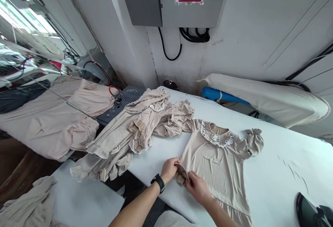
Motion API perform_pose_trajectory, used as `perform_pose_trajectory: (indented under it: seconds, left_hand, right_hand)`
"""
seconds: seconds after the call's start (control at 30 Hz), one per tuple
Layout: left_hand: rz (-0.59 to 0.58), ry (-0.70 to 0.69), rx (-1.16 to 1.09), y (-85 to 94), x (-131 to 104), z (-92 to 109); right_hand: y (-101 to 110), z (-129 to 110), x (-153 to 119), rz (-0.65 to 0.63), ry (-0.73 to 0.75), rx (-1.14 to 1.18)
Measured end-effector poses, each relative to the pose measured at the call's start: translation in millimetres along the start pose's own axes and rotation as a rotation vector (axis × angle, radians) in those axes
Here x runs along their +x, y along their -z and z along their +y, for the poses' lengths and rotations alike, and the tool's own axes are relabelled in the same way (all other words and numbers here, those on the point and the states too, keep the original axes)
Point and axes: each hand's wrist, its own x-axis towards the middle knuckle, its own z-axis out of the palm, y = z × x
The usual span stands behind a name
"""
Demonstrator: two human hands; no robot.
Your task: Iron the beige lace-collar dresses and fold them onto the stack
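A beige dress [221, 164] with a lace collar [214, 136] is spread flat on the white ironing table [281, 171], near its front edge. Its folded sleeve [181, 173] is pinched between the fingers of the left hand [169, 169], where a black watch [158, 182] is worn, and those of the right hand [199, 187]. A heap of similar beige garments [135, 129] is seen just beside the dress, to the left.

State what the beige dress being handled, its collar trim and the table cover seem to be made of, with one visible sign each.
Dress: soft matte knit, probably; it drapes and wrinkles limply.
Collar trim: white lace, apparently; scalloped openwork edge.
Table cover: white padded cloth, seemingly; smooth, dull, faintly creased.
Both hands pinch its sleeve.
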Motion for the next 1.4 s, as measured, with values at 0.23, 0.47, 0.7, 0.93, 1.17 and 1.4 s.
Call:
perform_pose_trajectory:
  seconds: [0.23,0.47,0.7,0.93,1.17,1.4]
  left_hand:
    - [0.009,-0.147,0.090,13.2,-8,-10]
    - [-0.266,-0.274,0.017,34.2,3,-12]
    - [-0.053,-0.099,0.112,5.9,-6,3]
    - [0.048,-0.029,0.205,-1.8,0,6]
    - [-0.271,-0.320,0.148,40.1,7,-7]
    - [-0.111,-0.177,-0.131,3.2,2,-10]
  right_hand:
    - [0,-8,0,-0.034,0.025,-0.033]
    - [2,-2,-3,-0.052,-0.002,-0.002]
    - [2,-4,-7,-0.136,0.052,-0.088]
    - [3,-9,-14,-0.132,0.056,-0.078]
    - [-4,9,-6,-0.084,-0.064,0.213]
    - [-4,9,-11,-0.108,0.051,0.033]
